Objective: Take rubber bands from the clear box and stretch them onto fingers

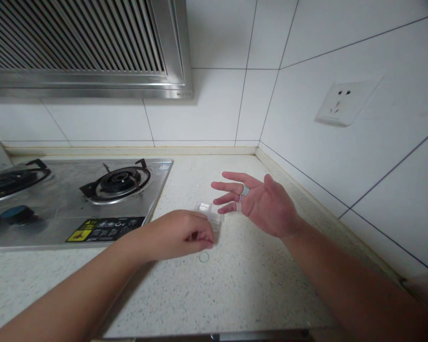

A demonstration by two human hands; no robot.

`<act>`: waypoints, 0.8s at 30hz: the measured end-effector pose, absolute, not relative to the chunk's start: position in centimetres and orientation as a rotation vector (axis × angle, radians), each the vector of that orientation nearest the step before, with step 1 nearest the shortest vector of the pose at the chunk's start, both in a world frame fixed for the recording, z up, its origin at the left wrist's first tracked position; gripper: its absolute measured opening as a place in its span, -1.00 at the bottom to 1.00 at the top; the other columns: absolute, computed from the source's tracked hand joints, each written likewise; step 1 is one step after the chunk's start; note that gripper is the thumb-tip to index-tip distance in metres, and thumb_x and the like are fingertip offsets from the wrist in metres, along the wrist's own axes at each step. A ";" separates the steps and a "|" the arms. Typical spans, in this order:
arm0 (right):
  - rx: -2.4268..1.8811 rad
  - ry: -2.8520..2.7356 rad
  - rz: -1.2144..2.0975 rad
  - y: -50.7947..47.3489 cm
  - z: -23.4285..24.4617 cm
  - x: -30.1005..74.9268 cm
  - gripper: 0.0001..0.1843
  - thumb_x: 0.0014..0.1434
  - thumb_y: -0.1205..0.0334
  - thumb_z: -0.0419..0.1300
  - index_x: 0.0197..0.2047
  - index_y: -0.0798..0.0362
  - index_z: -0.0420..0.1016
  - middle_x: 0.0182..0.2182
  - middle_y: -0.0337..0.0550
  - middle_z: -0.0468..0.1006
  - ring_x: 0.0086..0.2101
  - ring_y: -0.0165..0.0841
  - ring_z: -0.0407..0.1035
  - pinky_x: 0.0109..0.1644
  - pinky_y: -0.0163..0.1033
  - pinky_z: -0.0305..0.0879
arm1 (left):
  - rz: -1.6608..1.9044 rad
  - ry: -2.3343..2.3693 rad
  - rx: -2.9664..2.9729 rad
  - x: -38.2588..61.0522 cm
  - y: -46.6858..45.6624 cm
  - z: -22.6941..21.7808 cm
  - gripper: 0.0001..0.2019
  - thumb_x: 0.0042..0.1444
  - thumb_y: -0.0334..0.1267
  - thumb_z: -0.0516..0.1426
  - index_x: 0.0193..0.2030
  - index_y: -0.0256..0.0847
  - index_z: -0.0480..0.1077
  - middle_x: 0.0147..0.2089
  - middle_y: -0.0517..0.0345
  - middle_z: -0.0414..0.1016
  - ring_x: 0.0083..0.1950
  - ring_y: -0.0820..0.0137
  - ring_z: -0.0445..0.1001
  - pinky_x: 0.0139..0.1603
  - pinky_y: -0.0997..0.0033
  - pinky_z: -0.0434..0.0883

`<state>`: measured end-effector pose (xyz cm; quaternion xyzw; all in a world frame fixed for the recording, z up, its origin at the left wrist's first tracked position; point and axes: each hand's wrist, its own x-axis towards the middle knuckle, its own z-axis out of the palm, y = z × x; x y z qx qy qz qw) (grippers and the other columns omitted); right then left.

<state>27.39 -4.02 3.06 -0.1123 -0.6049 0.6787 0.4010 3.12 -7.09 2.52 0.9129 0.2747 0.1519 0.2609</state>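
Note:
My left hand [185,235] hovers low above the counter with its fingers curled in and thumb and fingertips pressed together. Whatever it may pinch is hidden. Just behind it a clear plastic case [216,219] with compartments lies on the counter, partly covered by that hand. My right hand [264,202] is turned palm up to the right of the case, its fingers spread and pointing left. A pale grey-blue ring [245,190] sits on one of its fingers, and a clear band [238,207] shows on a lower finger. In front of the left hand lies a thin green ring [204,257].
To the left is a steel gas hob [67,190] with a black burner [119,180] and a blue-topped knob [17,214]. A range hood [178,88] hangs above it. The speckled counter [235,294] meets a tiled wall with a socket [338,102] at the right.

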 end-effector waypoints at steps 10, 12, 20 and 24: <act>-0.311 -1.625 1.713 -3.6 2.4 27.5 -0.32 0.39 -0.30 -0.11 0.29 0.02 0.31 0.21 0.14 0.42 -0.02 -0.14 0.48 0.07 0.02 0.32 | 0.273 0.605 2.560 2.8 -6.7 1.8 -0.91 0.23 -0.42 0.24 -0.24 -0.17 0.58 -0.27 0.17 0.57 -0.24 0.40 0.52 -0.22 0.48 0.35; -0.327 -1.661 1.698 -3.6 2.3 27.5 -0.31 0.38 -0.31 -0.09 0.30 0.01 0.30 0.22 0.14 0.42 -0.03 -0.16 0.49 0.06 0.00 0.32 | 0.262 0.609 2.587 2.9 -6.8 1.8 -0.89 0.19 -0.45 0.23 -0.28 -0.17 0.56 -0.30 0.18 0.56 -0.27 0.40 0.51 -0.24 0.48 0.34; -0.381 -1.704 1.648 -3.5 2.2 27.5 -0.35 0.40 -0.27 -0.07 0.28 0.04 0.32 0.15 0.13 0.47 -0.08 -0.20 0.50 0.02 -0.04 0.34 | 0.431 0.803 2.587 2.5 -6.7 2.2 -0.86 0.08 -0.50 0.20 -0.27 -0.19 0.51 -0.35 0.23 0.48 -0.39 0.45 0.42 -0.38 0.52 0.26; -0.413 -1.694 1.634 -3.5 2.3 27.5 -0.38 0.39 -0.25 -0.03 0.25 0.04 0.35 0.09 0.10 0.51 -0.13 -0.22 0.51 -0.03 -0.07 0.36 | 0.337 0.715 2.578 1.9 -6.4 2.7 -0.91 0.23 -0.39 0.23 -0.23 -0.16 0.59 -0.32 0.20 0.53 -0.32 0.44 0.48 -0.31 0.51 0.29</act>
